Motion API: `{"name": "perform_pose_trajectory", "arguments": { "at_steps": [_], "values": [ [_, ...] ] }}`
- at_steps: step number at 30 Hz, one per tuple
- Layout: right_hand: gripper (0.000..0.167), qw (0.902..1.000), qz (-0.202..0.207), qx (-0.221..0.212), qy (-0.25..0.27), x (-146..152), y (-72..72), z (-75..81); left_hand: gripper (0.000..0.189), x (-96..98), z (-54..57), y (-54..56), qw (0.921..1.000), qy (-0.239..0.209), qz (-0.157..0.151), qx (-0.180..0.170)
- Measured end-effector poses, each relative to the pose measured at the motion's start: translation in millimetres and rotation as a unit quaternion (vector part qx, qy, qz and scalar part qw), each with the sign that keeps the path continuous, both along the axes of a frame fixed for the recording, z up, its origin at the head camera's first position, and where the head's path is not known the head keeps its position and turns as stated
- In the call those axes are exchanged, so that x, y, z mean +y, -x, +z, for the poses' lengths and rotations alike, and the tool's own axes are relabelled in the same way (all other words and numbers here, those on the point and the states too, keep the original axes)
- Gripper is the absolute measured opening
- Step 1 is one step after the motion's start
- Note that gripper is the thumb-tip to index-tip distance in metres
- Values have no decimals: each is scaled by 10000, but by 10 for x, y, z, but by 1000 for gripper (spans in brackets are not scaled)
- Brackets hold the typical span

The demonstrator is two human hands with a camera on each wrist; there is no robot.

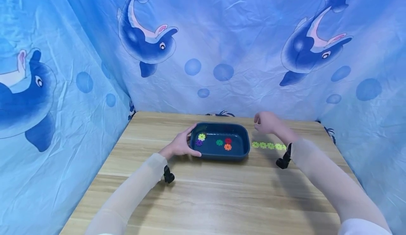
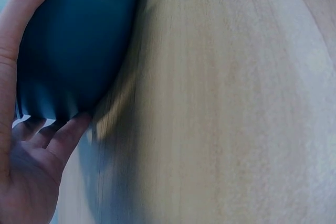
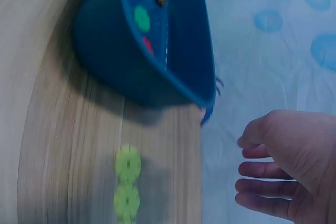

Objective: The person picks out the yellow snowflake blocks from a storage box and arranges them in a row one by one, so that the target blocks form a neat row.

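Note:
A dark blue plastic tub (image 1: 225,157) stands on the table, holding several small flower-shaped discs: yellow (image 1: 201,136), purple (image 1: 198,143), green (image 1: 219,142), red (image 1: 228,140) and orange (image 1: 227,147). My left hand (image 1: 180,145) grips the tub's left end, thumb along the near side and fingers against the end wall. To the right of the tub lies a row of several yellow-green discs (image 1: 263,145). Above the table behind that row hovers my right hand (image 1: 268,122), its fingers loosely curled. In the right wrist view nothing shows between thumb and fingers.
The wood-grain table (image 1: 203,196) stretches toward me in front of the tub. A blue curtain (image 1: 209,44) printed with dolphins hangs close behind the table's back edge and along both sides. Each wrist wears a black camera mount (image 1: 284,160).

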State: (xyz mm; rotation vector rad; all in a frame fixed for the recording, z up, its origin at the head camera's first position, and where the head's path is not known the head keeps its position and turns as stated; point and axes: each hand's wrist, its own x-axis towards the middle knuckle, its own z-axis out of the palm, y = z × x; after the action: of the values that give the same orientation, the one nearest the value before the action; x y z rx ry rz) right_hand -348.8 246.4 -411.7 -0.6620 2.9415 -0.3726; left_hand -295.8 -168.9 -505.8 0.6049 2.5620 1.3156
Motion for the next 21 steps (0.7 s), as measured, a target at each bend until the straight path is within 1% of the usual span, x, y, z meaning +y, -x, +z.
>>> {"name": "perform_pose_trajectory", "arguments": {
  "at_steps": [6, 13, 21],
  "values": [
    [21, 9995, 129, 269, 37, -388, 46, 48, 137, -8, -12, 10, 10000, -44, -3, -10],
    [22, 9993, 299, 66, 206, -693, 71, 63, 138, 0, -33, 19, 10000, -53, 9, -57],
    [17, 9979, 577, 255, 140, -963, 83, 5, 137, -14, -37, 22, 10000, -1, 29, -44]
  ]
}}
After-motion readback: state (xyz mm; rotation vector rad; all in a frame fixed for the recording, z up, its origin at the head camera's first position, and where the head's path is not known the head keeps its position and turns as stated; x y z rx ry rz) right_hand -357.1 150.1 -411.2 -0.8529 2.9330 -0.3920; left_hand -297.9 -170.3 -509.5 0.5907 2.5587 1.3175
